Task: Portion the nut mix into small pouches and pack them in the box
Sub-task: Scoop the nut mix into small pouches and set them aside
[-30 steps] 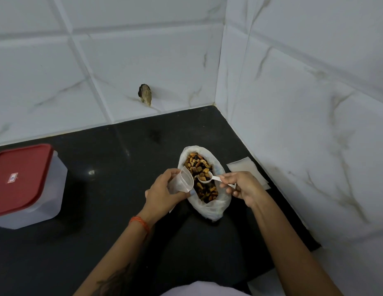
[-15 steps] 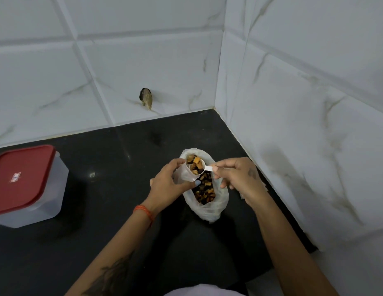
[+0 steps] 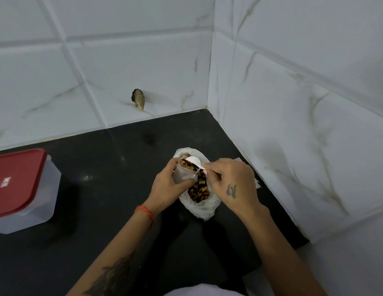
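- Two hands are working at frame centre: left hand [image 3: 167, 184] fingers are gripping a small clear plastic pouch [image 3: 183, 174].
- Right hand [image 3: 231, 184] fingers are pinching a white plastic scoop [image 3: 193, 161], tipped over the pouch mouth.
- Both are hovering above the open white bag of nut mix [image 3: 199, 189] on the black bench [image 3: 105, 189].
- Red-lidded translucent box [image 3: 21, 189] is sitting at left, closed.

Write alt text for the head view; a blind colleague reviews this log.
Left hand holds a small pouch over the open nut mix bag while the right hand tips a white scoop into it. A red-lidded box sits closed at left.
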Tool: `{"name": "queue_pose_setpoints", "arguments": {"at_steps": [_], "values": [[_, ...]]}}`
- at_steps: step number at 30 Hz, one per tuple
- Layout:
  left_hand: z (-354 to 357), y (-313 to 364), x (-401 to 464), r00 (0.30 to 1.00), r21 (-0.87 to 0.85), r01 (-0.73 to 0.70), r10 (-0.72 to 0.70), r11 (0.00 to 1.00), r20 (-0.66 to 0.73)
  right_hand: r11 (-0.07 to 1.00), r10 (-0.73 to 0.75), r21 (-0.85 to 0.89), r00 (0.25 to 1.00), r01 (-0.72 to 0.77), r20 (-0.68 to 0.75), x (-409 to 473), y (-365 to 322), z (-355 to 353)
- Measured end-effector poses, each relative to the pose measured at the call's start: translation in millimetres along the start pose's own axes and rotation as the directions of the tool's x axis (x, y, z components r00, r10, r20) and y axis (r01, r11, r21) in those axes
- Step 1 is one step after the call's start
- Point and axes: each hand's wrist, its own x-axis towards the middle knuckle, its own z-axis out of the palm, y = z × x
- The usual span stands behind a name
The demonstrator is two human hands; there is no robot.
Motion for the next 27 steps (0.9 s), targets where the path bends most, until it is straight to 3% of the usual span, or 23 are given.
{"name": "queue_pose_setpoints", "arguments": {"at_steps": [10, 16, 21, 27], "values": [[-8, 3, -1, 0.999, -0.011, -0.041, 0.041, 0.999, 0.026, 0.976, 0.130, 0.177, 0.992, -0.126, -0.007, 2, -5, -2], [-14, 0, 0, 0.998, -0.059, 0.001, 0.003, 0.998, 0.068, 0.955, 0.187, 0.223, 0.980, -0.196, 0.064, 5, -7, 4], [-19, -3, 0, 0.995, -0.102, 0.021, -0.010, 0.995, 0.099, 0.991, 0.009, 0.131, 0.993, -0.025, 0.121, 10, -4, 11], [-19, -2, 0, 0.997, -0.126, -0.018, 0.026, 0.992, 0.068, 0.990, -0.119, 0.074, 0.993, 0.117, 0.019, 13, -6, 19]]}}
